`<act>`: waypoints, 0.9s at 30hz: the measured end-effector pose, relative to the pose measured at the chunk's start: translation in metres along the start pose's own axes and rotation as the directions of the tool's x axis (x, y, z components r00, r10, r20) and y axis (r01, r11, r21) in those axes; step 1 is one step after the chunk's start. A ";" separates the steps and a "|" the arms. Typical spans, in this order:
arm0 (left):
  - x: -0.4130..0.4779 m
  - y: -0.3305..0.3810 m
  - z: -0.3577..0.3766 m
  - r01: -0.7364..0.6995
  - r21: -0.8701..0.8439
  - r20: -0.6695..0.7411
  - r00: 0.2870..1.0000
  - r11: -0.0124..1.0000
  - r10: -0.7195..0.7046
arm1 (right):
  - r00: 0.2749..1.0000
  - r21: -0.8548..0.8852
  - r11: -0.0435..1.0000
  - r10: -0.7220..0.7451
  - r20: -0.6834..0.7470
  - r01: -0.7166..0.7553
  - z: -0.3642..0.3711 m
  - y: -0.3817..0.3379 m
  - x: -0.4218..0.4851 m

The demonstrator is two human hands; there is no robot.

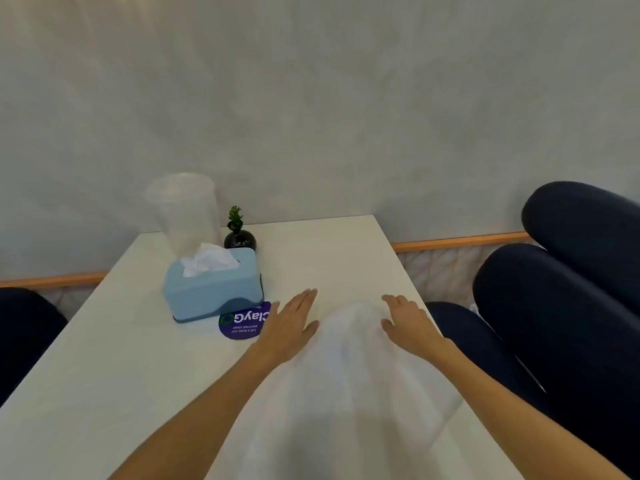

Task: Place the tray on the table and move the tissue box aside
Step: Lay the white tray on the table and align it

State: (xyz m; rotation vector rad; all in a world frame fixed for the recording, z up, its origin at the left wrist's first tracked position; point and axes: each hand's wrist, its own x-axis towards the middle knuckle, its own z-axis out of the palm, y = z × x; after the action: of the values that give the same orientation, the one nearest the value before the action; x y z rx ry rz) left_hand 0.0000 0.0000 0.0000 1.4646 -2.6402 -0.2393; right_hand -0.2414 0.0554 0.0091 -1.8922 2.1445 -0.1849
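On white table — one tissue box, two open hands

- A clear cup stood blurred at the far left of the table top.
- A small plant in a round black pot sat just right of the cup.
- A purple sticker lay flat, its print upside down.
- Dark blue chairs stood at the right.
- A grey wall rose behind.
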 end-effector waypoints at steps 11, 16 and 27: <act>-0.004 -0.014 0.006 0.144 -0.114 0.099 0.986 0.983 -0.133 | 0.991 0.020 0.992 0.128 -0.022 -0.128 0.005 0.010 0.009; -0.001 -0.017 0.002 0.196 -0.088 0.001 0.980 0.977 -0.197 | 0.990 0.033 0.991 0.130 -0.047 -0.129 -0.003 0.007 0.015; -0.011 -0.038 -0.003 0.391 -0.028 -0.063 0.918 0.920 -0.392 | 0.965 0.077 0.967 0.250 -0.075 -0.245 -0.014 0.022 0.010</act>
State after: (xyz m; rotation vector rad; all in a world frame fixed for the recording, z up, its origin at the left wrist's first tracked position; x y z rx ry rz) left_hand 0.0380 -0.0107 -0.0051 1.9495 -2.2628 -0.2363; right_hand -0.2674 0.0470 0.0147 -1.5878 2.3748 -0.2859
